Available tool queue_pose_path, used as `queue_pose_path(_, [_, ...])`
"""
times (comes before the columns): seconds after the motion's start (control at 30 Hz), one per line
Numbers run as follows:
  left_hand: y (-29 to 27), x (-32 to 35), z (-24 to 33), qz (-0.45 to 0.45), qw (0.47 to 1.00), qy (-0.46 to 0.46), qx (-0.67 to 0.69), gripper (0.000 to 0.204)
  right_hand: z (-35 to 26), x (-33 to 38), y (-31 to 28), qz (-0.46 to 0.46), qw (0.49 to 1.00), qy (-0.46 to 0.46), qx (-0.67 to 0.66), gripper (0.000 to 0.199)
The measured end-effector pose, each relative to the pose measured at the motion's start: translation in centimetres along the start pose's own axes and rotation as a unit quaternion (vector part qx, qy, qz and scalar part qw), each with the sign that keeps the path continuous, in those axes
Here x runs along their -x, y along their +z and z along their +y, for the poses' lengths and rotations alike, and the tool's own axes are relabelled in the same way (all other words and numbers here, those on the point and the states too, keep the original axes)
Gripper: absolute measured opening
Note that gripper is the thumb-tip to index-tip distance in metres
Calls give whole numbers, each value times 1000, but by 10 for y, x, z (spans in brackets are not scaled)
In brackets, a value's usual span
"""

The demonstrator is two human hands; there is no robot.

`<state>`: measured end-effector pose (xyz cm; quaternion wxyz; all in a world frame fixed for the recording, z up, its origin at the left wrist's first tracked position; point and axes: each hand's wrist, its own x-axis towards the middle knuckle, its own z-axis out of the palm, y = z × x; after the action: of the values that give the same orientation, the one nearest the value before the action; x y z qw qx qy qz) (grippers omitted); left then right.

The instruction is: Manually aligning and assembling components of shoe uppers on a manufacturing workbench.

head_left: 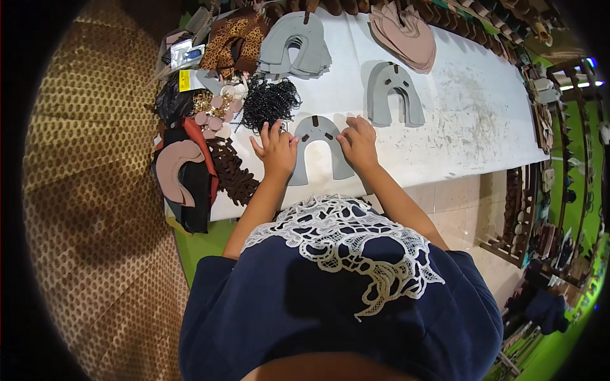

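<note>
A grey horseshoe-shaped shoe-upper piece (300, 159) lies flat on the white-covered table, its open end toward me. Small dark brown strips (315, 120) sit at its top and on both sides of the curve. At its left edge, my left hand (277, 151) rests with the fingers spread and the thumb side touching the piece. My right hand (361, 145) touches the opposite edge, fingers apart and slightly bent. Neither hand is wrapped around anything. Just left of the left hand are a heap of black curly strands (267, 101) and some dark brown strips (235, 171).
A stack of similar grey pieces (381, 105) with brown strips lies to the right. Plain grey pieces (289, 47), pink pieces (403, 38) and leopard-print material (232, 44) are along the back. Pink discs (210, 120) and a curved pink piece (175, 171) crowd the left. Shelves (575, 159) stand at right.
</note>
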<state>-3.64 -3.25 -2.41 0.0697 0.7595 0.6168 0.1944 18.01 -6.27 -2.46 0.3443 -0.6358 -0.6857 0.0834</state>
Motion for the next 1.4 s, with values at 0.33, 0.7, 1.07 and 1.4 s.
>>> queue_pose_path(0.33, [4, -3, 1, -16, 1000, 14, -1, 16, -1, 0, 1, 6, 1000, 7, 10, 13])
queue_pose_path(0.7, [5, -3, -1, -37, 999, 27, 15, 19, -40, -10, 7, -104, 983, -20, 149, 46])
queue_pose_path(1.07, [5, -3, -2, -45, 999, 23, 8, 29, -56, -27, 34, -130, 960, 47, 244, 51])
queue_pose_path(1.4, [5, 0, -2, -38, 995, 92, -14, 42, -62, -18, 29, -133, 965, 62, 216, 52])
